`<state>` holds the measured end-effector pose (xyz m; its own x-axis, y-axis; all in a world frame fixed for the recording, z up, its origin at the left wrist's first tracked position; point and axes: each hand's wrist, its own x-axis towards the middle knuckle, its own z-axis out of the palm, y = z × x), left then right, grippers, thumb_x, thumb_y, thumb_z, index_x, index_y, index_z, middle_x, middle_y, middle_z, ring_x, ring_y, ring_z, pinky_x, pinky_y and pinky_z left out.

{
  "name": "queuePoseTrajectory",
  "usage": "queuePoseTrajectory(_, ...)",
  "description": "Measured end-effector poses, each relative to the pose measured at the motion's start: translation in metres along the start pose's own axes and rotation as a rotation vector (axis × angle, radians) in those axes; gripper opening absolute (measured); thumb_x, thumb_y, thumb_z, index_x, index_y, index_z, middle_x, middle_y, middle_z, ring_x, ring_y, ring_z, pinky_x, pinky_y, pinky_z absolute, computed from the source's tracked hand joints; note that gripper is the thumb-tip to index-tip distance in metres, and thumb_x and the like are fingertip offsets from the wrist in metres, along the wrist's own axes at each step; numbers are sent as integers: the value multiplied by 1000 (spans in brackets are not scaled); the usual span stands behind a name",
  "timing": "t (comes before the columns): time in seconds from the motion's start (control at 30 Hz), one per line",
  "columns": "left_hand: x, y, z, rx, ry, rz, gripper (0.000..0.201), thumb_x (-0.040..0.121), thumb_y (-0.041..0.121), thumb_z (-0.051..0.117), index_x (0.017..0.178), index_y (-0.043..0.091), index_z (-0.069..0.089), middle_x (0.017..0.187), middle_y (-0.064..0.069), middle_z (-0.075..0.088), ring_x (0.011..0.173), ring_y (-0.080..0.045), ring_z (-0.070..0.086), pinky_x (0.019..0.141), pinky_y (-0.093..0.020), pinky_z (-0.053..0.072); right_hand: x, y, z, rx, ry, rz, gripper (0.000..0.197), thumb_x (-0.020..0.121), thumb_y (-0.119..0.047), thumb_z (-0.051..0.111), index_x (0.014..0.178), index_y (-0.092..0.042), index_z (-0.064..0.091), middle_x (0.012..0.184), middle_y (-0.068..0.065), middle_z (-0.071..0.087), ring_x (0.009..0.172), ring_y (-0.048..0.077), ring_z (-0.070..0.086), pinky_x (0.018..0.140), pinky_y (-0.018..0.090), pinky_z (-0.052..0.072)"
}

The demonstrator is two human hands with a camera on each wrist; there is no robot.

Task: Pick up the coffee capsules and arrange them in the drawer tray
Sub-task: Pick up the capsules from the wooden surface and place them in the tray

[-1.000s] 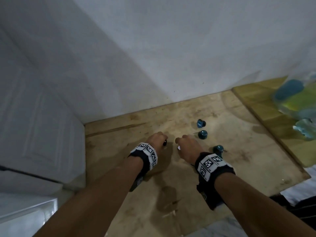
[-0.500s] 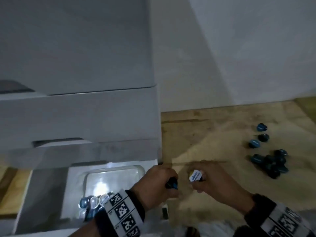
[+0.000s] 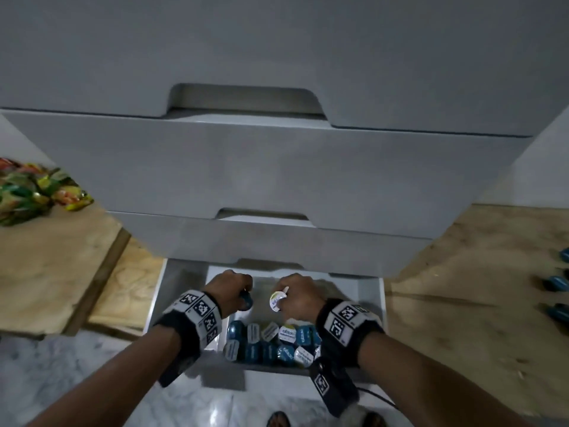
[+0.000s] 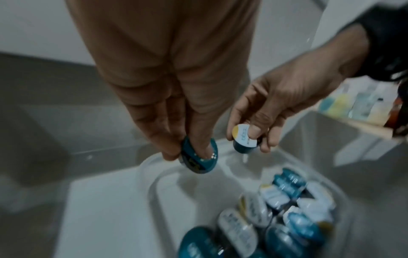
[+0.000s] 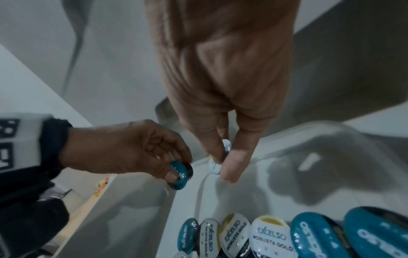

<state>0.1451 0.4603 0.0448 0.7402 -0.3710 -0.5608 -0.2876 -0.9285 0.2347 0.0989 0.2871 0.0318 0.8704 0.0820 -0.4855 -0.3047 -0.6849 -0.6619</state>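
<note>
Both hands hover over the clear plastic tray (image 3: 345, 291) inside the open bottom drawer (image 3: 374, 303). My left hand (image 3: 237, 291) pinches a teal-lidded capsule (image 3: 246, 299) (image 4: 199, 159) (image 5: 180, 175) between thumb and fingers. My right hand (image 3: 292, 298) pinches a white-lidded capsule (image 3: 275, 301) (image 4: 244, 139) (image 5: 215, 166) just to its right. Below the hands, several capsules (image 3: 272, 342) (image 5: 271, 235) stand in two rows at the near end of the tray, teal and white lids mixed. The far half of the tray is bare.
White drawer fronts (image 3: 261, 174) overhang the open drawer just beyond the hands. Loose teal capsules (image 3: 558, 283) lie on the wooden floor (image 3: 462, 288) at far right. Colourful packets (image 3: 30, 189) lie on a board at left. Marble floor and feet (image 3: 278, 419) are near.
The view has swung left from the wooden floor to the drawer. Both hands, each carrying its capsule, have moved from the floor to above the tray.
</note>
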Motion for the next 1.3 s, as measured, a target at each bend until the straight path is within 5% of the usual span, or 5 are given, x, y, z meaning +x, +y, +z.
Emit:
queuePoseTrajectory(0.1, 15, -5, 6, 106, -57, 4, 33, 83, 21, 63, 114, 13, 59, 118, -17, 56, 105, -32, 58, 87, -32, 47, 27, -6, 25, -37, -31, 116, 30, 79, -6, 70, 108, -5, 69, 113, 12, 67, 105, 31, 65, 87, 38, 56)
queuePoseTrajectory(0.37, 36, -16, 28, 143, -172, 16, 33, 84, 18, 64, 115, 7, 59, 125, -18, 54, 113, -33, 56, 93, -33, 45, 54, -7, 68, -110, 24, 277, 41, 82, -10, 66, 121, -5, 54, 131, 17, 50, 119, 36, 52, 99, 36, 46)
queuePoseTrajectory(0.67, 41, -29, 34, 26, -123, 17, 30, 86, 10, 56, 115, 8, 60, 121, -16, 61, 111, -31, 59, 93, -31, 47, 62, -15, 73, -117, 38, 336, 33, 86, -7, 63, 118, -2, 61, 129, 17, 55, 117, 34, 56, 100, 35, 47)
queuePoseTrajectory(1.1, 24, -17, 22, 101, -66, 114, 34, 91, 17, 55, 124, 12, 56, 129, -11, 55, 119, -26, 53, 100, -29, 44, 33, -12, 48, -163, -22, 211, 37, 82, -18, 63, 118, -12, 59, 125, 10, 58, 111, 31, 59, 94, 38, 51)
queuePoseTrajectory(1.3, -20, 50, 5, 154, -3, 294, 32, 89, 33, 55, 120, 25, 58, 117, -1, 66, 114, -18, 56, 95, -27, 41, -49, 13, -22, -38, 97, 5, 15, 79, -10, 64, 91, -11, 74, 106, 7, 72, 99, 22, 66, 89, 33, 54)
